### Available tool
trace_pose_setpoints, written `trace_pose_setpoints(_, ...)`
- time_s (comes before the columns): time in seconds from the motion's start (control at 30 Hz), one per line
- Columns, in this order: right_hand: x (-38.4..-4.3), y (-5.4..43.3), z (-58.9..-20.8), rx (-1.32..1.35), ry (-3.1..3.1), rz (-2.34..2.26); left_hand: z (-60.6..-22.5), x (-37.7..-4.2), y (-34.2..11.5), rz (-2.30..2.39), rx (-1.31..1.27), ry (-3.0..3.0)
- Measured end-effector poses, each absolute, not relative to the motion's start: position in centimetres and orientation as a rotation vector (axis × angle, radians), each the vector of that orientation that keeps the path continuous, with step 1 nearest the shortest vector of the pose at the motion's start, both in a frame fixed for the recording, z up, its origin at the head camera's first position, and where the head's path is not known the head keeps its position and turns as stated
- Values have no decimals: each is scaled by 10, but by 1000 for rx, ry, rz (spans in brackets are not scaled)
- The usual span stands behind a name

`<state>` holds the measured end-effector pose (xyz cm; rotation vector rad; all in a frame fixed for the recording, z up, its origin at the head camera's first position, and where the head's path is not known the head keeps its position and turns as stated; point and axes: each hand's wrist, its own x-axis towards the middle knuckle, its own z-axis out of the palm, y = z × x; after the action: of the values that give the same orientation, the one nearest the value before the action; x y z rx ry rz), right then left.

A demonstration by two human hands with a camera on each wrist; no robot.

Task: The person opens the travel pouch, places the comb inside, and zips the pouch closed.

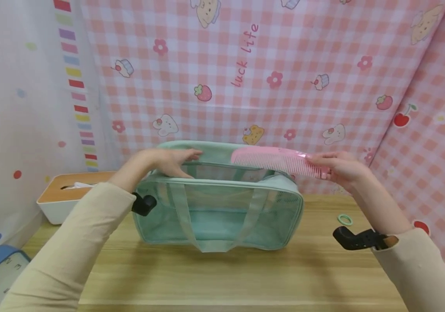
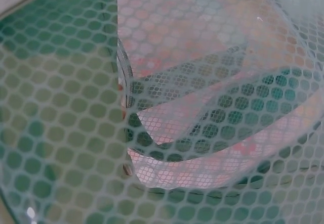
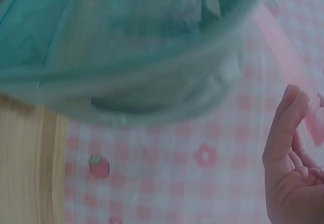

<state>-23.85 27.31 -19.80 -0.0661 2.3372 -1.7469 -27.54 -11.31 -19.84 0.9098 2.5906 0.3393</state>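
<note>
A pink comb (image 1: 277,159) is pinched at its right end by my right hand (image 1: 341,167). It stretches leftward over the mouth of a see-through green zip bag (image 1: 222,216), teeth pointing down. At the bag's upper left, my left hand (image 1: 171,161) spreads over the opening, thumb by the front rim and fingers toward the raised lid. From the right wrist, the comb (image 3: 286,49) rises past the bag's end (image 3: 152,92), above the curled right hand (image 3: 291,168). Mesh (image 2: 61,107) of the bag fills the left wrist view, with the left hand mostly hidden.
A tissue box (image 1: 60,197) with a wooden top stands left of the bag. A blue-framed clock (image 1: 1,273) is at the lower left. On the wooden table (image 1: 238,277), a small green ring (image 1: 345,219) lies right of the bag. Checked pink cloth (image 1: 269,56) hangs behind.
</note>
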Motion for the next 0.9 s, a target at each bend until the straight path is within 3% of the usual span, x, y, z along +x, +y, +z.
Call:
trace_pose_setpoints(0.37,-261,199,-203,1,2479,-1536,-200,-275,-114,357,904,2583)
trace_pose_setpoints(0.9,-284,148,-218,-75,2437,-1230,-199,-277,-115,350,894,2574)
